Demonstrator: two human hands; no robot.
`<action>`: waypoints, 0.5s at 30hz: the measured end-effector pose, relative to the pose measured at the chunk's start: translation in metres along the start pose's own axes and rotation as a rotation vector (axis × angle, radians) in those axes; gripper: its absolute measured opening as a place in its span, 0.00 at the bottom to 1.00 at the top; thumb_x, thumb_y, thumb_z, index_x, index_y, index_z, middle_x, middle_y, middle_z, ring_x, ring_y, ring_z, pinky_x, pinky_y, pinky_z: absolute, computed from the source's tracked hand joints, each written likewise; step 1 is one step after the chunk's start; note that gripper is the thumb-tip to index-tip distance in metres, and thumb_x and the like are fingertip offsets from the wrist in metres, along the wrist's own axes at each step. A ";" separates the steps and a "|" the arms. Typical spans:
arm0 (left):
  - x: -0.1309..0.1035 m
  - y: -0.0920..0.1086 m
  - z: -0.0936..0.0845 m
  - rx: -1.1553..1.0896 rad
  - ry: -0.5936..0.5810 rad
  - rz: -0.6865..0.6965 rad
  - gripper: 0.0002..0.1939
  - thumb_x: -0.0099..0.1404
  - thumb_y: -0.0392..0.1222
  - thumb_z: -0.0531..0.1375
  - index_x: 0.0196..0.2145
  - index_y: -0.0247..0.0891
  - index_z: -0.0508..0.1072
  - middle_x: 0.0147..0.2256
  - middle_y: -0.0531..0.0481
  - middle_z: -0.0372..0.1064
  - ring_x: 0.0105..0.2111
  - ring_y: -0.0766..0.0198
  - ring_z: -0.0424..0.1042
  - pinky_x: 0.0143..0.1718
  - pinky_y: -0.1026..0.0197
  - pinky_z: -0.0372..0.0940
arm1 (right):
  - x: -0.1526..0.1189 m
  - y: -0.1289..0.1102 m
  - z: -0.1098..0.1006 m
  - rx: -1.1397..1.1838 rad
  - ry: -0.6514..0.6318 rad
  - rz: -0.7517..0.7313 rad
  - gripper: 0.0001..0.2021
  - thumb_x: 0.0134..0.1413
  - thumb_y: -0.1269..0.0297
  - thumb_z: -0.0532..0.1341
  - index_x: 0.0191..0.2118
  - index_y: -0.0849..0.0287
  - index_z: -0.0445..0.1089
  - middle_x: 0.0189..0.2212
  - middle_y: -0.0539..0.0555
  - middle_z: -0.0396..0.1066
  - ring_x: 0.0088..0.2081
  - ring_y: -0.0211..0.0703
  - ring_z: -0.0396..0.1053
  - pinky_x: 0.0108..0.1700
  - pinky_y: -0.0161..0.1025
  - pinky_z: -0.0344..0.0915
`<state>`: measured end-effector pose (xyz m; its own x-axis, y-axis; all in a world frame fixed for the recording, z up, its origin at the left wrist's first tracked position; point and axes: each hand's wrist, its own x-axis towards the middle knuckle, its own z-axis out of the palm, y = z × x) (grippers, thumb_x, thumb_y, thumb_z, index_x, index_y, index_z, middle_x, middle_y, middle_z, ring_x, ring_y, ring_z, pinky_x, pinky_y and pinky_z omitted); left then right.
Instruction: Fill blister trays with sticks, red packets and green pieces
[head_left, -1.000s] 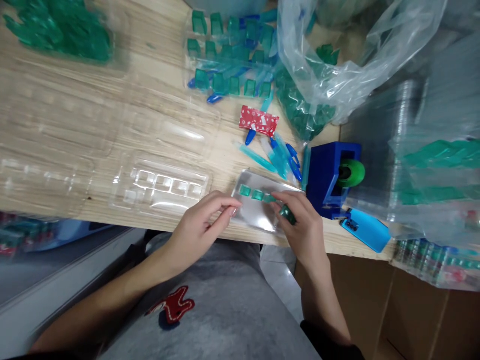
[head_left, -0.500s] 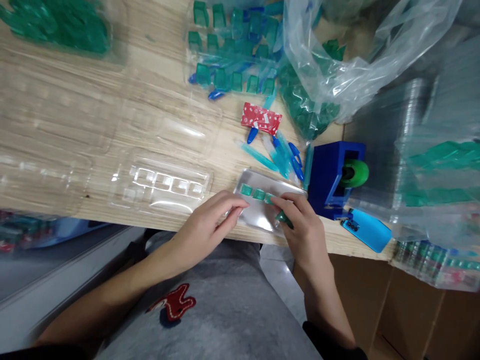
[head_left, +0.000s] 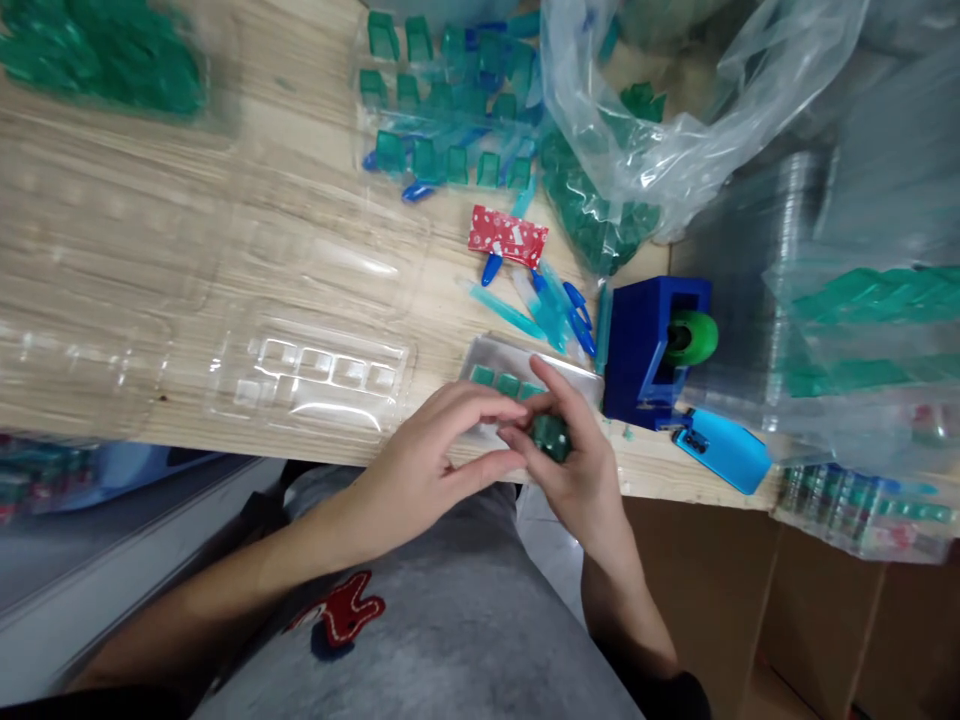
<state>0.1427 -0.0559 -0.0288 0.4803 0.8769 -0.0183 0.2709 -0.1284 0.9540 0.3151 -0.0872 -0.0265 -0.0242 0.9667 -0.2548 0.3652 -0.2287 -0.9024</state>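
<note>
My right hand (head_left: 577,460) is curled around a dark green translucent piece (head_left: 551,437) lying against its palm; whether more pieces are under it I cannot tell. Reaching in from the left, my left hand (head_left: 431,450) has its thumb and forefinger apart, their tips at the right hand's fingertips, with nothing visible between them. Both hands are over the near side of a shallow silver metal tray (head_left: 491,348). On the tray a short row of green translucent blocks (head_left: 508,385) shows above my fingers, partly covered by the right hand.
Right of the tray stands a blue tape dispenser (head_left: 637,350) beside a blue phone (head_left: 724,450). Behind lie blue and turquoise plastic pieces (head_left: 555,305), a red patterned packet (head_left: 508,236) and a plastic bag (head_left: 600,200) of green pieces. Clear plastic blister trays (head_left: 315,370) spread leftward.
My hands have come together over the tray. My right hand has lifted off the row of blocks and turned palm inward, showing the green piece. The camera view has shifted slightly.
</note>
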 end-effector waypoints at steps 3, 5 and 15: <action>0.005 0.005 0.002 -0.012 -0.003 0.024 0.13 0.68 0.38 0.59 0.49 0.42 0.68 0.45 0.47 0.71 0.45 0.63 0.72 0.46 0.57 0.71 | -0.002 -0.002 0.004 0.046 -0.096 -0.010 0.35 0.57 0.70 0.63 0.67 0.41 0.52 0.55 0.52 0.69 0.51 0.44 0.70 0.55 0.46 0.69; 0.008 0.007 0.000 -0.039 -0.025 -0.014 0.10 0.68 0.37 0.58 0.47 0.42 0.70 0.45 0.49 0.72 0.45 0.64 0.73 0.44 0.59 0.72 | -0.002 -0.005 0.000 0.080 -0.162 -0.015 0.38 0.56 0.73 0.62 0.67 0.38 0.50 0.63 0.49 0.61 0.59 0.46 0.65 0.60 0.48 0.65; 0.009 0.008 -0.009 -0.208 -0.024 -0.067 0.11 0.64 0.32 0.58 0.43 0.44 0.69 0.42 0.51 0.71 0.41 0.66 0.73 0.41 0.63 0.72 | -0.007 -0.015 -0.011 0.253 -0.085 -0.038 0.20 0.63 0.64 0.60 0.57 0.34 0.67 0.48 0.47 0.74 0.31 0.35 0.72 0.37 0.38 0.72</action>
<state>0.1417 -0.0448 -0.0191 0.4873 0.8688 -0.0882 0.1263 0.0298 0.9915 0.3204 -0.0897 -0.0071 -0.1156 0.9644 -0.2377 0.1186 -0.2242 -0.9673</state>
